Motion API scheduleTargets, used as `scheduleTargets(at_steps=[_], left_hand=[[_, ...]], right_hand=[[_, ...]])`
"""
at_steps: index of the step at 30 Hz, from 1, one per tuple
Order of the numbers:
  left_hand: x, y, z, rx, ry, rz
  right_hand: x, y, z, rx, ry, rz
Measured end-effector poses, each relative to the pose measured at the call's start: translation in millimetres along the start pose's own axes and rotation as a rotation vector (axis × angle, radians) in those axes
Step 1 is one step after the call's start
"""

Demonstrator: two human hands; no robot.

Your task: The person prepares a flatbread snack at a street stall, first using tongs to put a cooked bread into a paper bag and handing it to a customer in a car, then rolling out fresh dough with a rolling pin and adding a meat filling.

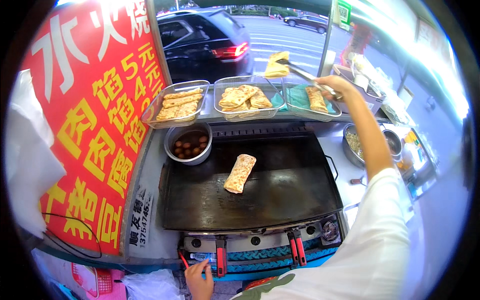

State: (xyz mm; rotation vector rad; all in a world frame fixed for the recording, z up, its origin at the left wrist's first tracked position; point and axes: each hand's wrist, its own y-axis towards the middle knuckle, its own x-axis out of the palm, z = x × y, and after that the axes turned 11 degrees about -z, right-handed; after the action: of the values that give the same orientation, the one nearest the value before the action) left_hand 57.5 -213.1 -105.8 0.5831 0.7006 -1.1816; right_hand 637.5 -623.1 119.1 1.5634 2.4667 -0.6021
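Note:
My right hand [333, 88] grips metal tongs [307, 77], raised over the rear rack. Between their tips hangs a folded flatbread [276, 65], above the gap between the middle and right wire baskets. The right wire basket [332, 117] has a green liner and holds one rolled flatbread [316, 99]. Stacked flatbreads [243, 97] fill the middle wire basket [249, 117]. On the black griddle [292, 187] lies a browned, rolled flatbread [240, 173]. My left hand [200, 279] is low at the griddle's front, fingers loosely apart, beside a red-handled tool [221, 257].
A left wire basket [150, 119] holds more flatbreads. A metal pot [193, 162] of eggs in dark liquid stands at the griddle's back left corner. Right are a bowl of chopped filling [352, 140] and a griddle handle [333, 167]. A red sign [93, 131] bears writing; a dark car [202, 41] is beyond.

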Motion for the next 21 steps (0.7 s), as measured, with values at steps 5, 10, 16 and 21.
scheduleTargets(at_steps=[5, 10, 16, 21], left_hand=[[6.3, 7.0, 7.0, 0.024, 0.029, -0.045], [11.3, 9.8, 10.0, 0.111, 0.053, -0.068], [22.5, 27.8, -48.8, 0.161, 0.042, -0.110], [-2.8, 183.0, -17.3, 0.393, -0.027, 0.064]], right_hand=[[-87.1, -35.1, 2.0, 0.163, -0.294, 0.038], [-109.7, -5.8, 30.3, 0.410, -0.322, -0.018], [-111.6, -24.3, 50.0, 0.149, -0.403, 0.060], [65.1, -7.1, 16.1, 0.070, 0.018, -0.228]])
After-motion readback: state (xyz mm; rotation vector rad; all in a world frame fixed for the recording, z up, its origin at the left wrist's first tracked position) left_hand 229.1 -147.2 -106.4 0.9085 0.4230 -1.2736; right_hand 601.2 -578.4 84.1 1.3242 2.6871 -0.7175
